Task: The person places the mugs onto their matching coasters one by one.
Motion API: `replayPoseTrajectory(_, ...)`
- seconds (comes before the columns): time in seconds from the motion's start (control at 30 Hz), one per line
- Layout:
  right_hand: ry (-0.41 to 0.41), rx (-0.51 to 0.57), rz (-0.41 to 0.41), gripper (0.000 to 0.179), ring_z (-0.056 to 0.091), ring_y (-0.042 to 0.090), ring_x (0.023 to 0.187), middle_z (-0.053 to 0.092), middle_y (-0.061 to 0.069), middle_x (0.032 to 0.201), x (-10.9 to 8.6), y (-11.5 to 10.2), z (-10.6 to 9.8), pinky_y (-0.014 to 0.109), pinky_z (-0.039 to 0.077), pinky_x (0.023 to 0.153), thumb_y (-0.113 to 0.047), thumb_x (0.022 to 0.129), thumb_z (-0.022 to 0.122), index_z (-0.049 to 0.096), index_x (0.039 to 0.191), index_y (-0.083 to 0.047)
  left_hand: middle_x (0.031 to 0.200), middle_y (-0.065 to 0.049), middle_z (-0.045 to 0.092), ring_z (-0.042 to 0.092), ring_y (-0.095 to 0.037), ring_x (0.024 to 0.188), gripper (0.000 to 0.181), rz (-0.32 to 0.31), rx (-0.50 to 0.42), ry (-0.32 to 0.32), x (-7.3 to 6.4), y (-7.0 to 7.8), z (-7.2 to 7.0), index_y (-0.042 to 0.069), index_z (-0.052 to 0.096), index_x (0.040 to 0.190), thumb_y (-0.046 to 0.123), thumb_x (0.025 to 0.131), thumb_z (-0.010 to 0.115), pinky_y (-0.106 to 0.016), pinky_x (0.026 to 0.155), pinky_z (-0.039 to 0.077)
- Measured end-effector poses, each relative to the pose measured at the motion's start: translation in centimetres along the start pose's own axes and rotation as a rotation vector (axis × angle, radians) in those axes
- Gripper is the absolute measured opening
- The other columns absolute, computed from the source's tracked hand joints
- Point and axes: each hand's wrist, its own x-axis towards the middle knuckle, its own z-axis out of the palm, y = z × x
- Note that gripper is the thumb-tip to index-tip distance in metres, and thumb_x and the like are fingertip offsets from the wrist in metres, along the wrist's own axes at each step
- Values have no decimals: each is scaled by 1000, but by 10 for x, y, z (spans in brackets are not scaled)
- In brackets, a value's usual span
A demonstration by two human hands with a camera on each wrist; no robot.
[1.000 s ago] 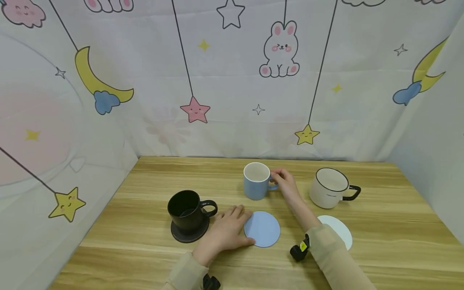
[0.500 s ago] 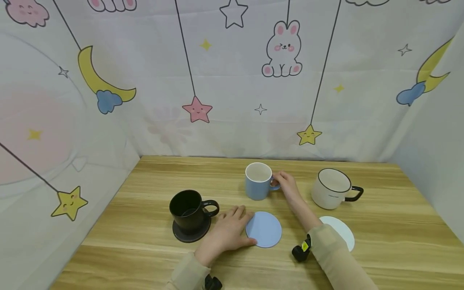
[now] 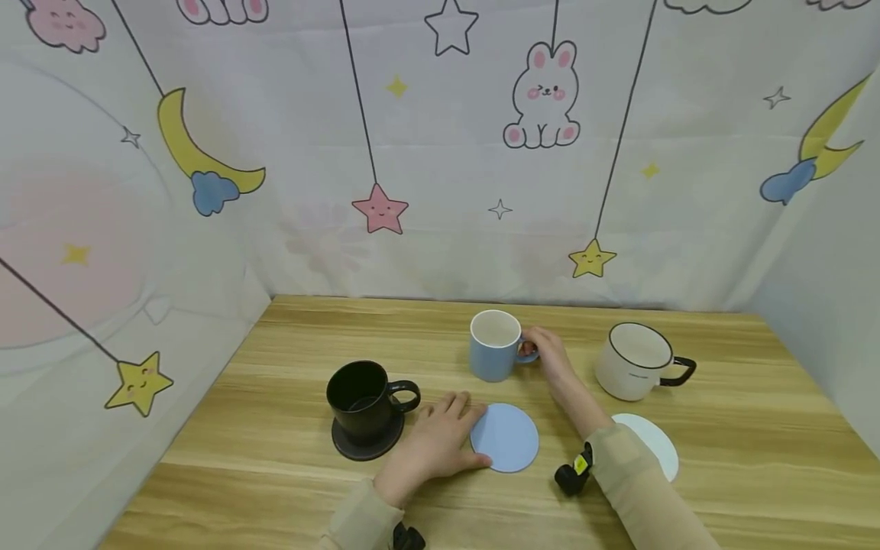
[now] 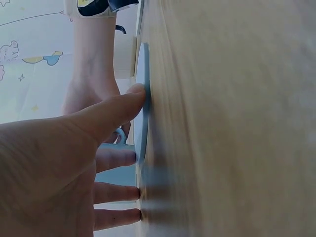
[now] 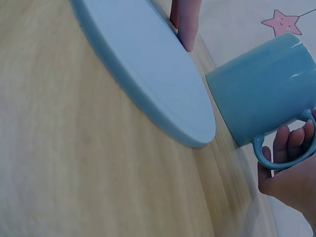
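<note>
Your right hand (image 3: 548, 357) holds the blue mug (image 3: 493, 360) by its handle, the fingers curled in through the loop. The mug is upright, its white inside showing, and it sits beyond the blue coaster (image 3: 505, 438), apart from it. The coaster lies flat on the desk (image 3: 275, 508) in front of you.

Your left hand (image 3: 438, 444) has its fingers spread wide and fairly straight; the thumb and forefinger touch the left part of the coaster's edge, and in the left wrist view the other fingertips reach down to the wood beside it.

To your left, a black mug (image 3: 363, 405) stands on a black coaster (image 3: 371, 449), its handle pointing right, near your left hand. To your right is a white mug (image 3: 632, 368) with a dark rim and a black handle turned to the right. Nearer you lies a white coaster (image 3: 656, 443), partly hidden by your right sleeve (image 3: 626, 462). Behind the desk hangs a pale cloth (image 3: 447, 137) printed with stars, moons and a rabbit.
</note>
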Motion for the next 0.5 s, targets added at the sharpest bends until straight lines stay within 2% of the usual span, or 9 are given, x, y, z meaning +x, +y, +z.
replayPoseTrajectory(0.2,6,68,5,38,50,11,61,43,-4,57,-2,0,2,21,45,67,-4,92,50,46,55,-13,153,-12,38,34,-34,142,77,5,4,-1,0,0,0,22,43,144,59,82,66,-61,106,36)
replayPoseTrajectory(0.5,50,121,59,39,50,9,57,42,-6,53,-1,0,7,20,44,65,-2,90,50,48,53,-16,154,-12,36,33,-34,142,77,2,13,-6,-2,0,0,22,42,145,60,82,65,-60,107,35)
